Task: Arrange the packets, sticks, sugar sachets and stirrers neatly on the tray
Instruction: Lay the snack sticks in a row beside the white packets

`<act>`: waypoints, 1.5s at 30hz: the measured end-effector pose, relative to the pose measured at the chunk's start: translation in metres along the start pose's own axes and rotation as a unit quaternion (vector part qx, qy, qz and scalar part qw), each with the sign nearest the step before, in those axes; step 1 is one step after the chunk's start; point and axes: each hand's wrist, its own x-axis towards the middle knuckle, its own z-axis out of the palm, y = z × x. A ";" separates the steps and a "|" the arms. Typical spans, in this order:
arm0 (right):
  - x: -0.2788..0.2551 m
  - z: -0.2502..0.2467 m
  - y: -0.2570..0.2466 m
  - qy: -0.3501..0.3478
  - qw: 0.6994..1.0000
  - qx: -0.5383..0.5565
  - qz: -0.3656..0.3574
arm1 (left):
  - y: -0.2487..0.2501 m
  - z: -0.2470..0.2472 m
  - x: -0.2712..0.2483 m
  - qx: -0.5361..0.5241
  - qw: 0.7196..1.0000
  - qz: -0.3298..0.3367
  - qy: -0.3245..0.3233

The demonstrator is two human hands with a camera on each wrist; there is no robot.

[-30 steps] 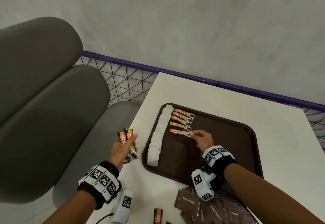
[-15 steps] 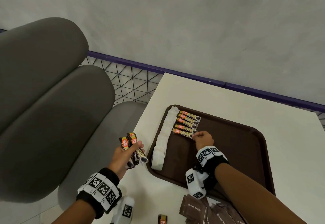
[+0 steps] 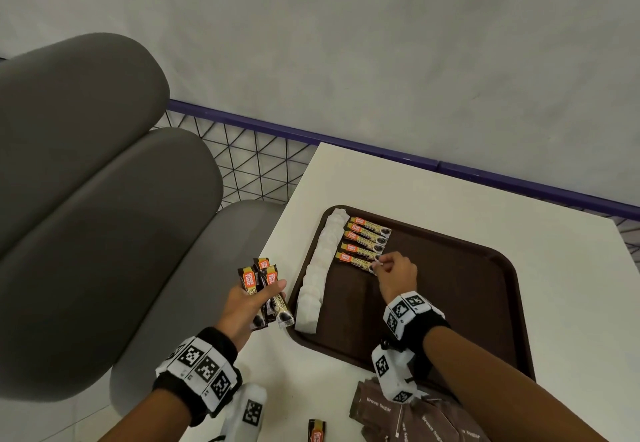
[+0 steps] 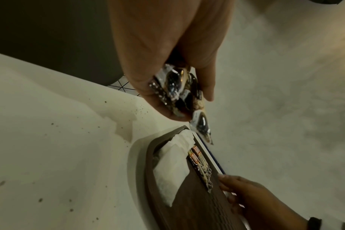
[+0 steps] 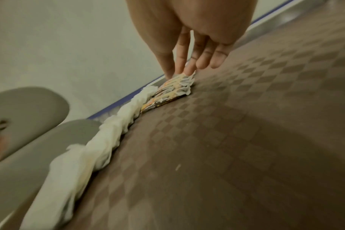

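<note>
- Left of the tray [image 3: 467, 303] at frame centre, left grip [image 3: 254, 304] clasps a bundle of sticks [image 3: 249, 280].
- Mid-frame on the tray, right grip [image 3: 394, 275], fingers extended, touches the nearest stick [image 3: 355, 262] in a row beside white sachets [image 3: 317, 268].

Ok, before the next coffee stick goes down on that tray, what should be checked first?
1. Left hand grips the bundle of spare coffee sticks: ok.
2. Nearest stick lies parallel to its row, right hand fingertips at its end: ok.
3. Bare tray floor beside that stick for one more: ok.
4. White packets lined along the tray's left edge: ok.
5. Brown sugar sachets on the tray: not ok, heaped on the table.
6. Stirrers located: cannot tell, none in view.
</note>
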 end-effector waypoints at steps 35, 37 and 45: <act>-0.078 -0.017 -0.037 -0.340 0.906 0.225 -0.109 | -0.001 0.023 -0.014 -0.041 0.996 0.080 0.023; -0.074 -0.019 -0.031 -0.315 0.912 0.248 -0.083 | -0.002 0.025 -0.013 -0.048 0.997 0.059 0.001; -0.036 -0.033 -0.009 -0.180 0.961 0.212 -0.010 | -0.003 0.026 -0.012 -0.091 0.995 0.015 -0.033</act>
